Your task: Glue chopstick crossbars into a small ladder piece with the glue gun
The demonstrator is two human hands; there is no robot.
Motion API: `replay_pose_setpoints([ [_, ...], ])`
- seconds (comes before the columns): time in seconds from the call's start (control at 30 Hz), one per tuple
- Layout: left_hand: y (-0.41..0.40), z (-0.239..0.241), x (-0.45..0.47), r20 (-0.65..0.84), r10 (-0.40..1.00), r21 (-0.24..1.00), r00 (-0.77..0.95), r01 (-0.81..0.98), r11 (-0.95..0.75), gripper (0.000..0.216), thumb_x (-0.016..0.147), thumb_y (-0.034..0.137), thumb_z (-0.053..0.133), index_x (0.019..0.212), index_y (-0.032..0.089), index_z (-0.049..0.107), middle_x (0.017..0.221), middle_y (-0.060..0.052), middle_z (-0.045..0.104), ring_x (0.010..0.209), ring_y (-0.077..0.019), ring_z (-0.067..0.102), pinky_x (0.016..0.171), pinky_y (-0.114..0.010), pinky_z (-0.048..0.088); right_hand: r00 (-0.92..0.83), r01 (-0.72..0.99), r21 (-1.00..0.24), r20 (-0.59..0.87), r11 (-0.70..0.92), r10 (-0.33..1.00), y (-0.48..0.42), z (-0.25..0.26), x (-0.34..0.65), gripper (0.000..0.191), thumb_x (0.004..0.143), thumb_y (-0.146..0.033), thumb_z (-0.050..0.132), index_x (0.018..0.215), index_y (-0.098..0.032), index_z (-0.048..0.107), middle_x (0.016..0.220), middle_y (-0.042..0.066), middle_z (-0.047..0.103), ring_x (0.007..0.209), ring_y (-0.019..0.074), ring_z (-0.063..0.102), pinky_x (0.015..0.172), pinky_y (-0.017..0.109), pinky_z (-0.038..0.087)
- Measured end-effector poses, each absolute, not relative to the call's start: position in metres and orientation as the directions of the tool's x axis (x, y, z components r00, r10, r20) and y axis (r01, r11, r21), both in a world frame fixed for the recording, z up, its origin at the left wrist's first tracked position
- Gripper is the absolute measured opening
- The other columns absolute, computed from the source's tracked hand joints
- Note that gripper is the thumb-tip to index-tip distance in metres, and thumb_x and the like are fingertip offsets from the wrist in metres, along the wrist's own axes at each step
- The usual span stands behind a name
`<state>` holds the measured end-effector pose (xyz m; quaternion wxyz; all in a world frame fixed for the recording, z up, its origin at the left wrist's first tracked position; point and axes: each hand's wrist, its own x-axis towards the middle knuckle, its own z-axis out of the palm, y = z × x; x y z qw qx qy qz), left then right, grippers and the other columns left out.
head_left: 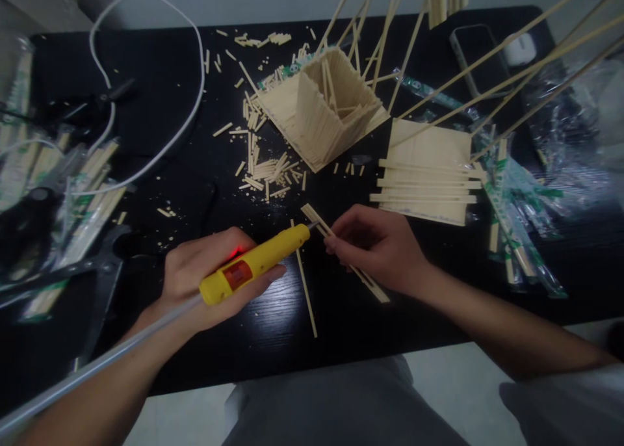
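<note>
My left hand (209,270) is wrapped round a yellow hot glue gun (260,261) with a red light showing; a long glue stick (112,352) runs out of its back end. The gun's metal nozzle meets the upper part of the wooden sticks (368,283), which lie side by side. My right hand (375,241) pinches these sticks between thumb and fingers, tilted over the black table. One single stick (307,290) rests on the tabletop between my hands, its upper end partly behind the gun.
A box of stacked sticks (316,114) stands at the back, with cut pieces (268,173) scattered left of it. Several sticks lie across a wooden panel (429,140). Wrapped chopsticks (521,218), a phone (478,59), a white cable (195,101) and a black clamp (104,270) surround the work.
</note>
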<state>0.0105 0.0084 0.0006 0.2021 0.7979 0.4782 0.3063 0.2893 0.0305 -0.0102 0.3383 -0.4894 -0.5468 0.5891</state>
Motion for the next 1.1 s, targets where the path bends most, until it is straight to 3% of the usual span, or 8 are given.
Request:
replay_pose_setpoints([
  [0.27,0.008,0.002,0.011,0.282,0.893,0.621,0.35,0.643,-0.448,0.034,0.103,0.055,0.072,0.083,0.028,0.062,0.064,0.006,0.061,0.046,-0.0111,0.053,0.045,-0.029,0.044,-0.282,0.254,-0.966,-0.118,-0.045,0.952,0.028,-0.01,0.291,0.019,0.089,-0.032,0.09,0.086,-0.02,0.076,0.068,0.0,0.076,0.056,0.0128,0.069,0.053,0.022,0.052],
  [0.53,0.006,0.004,0.011,0.256,0.902,0.595,0.348,0.679,-0.431,0.038,0.106,0.058,0.065,0.082,0.028,0.06,0.064,0.005,0.06,0.045,-0.0108,0.052,0.045,-0.03,0.046,-0.266,0.271,-0.959,-0.156,-0.081,0.951,0.027,-0.008,0.291,0.03,0.088,-0.047,0.093,0.084,-0.022,0.077,0.067,0.0,0.076,0.055,0.0149,0.069,0.053,0.026,0.052],
  [1.1,0.011,0.011,0.008,0.233,0.923,0.621,0.307,0.683,-0.384,0.028,0.1,0.045,0.077,0.082,0.027,0.064,0.06,0.007,0.057,0.045,-0.0092,0.051,0.044,-0.028,0.043,-0.268,0.257,-0.962,-0.157,-0.087,0.95,0.028,-0.008,0.292,0.027,0.087,-0.042,0.094,0.083,-0.021,0.077,0.068,0.0,0.077,0.057,0.0145,0.069,0.053,0.025,0.052],
])
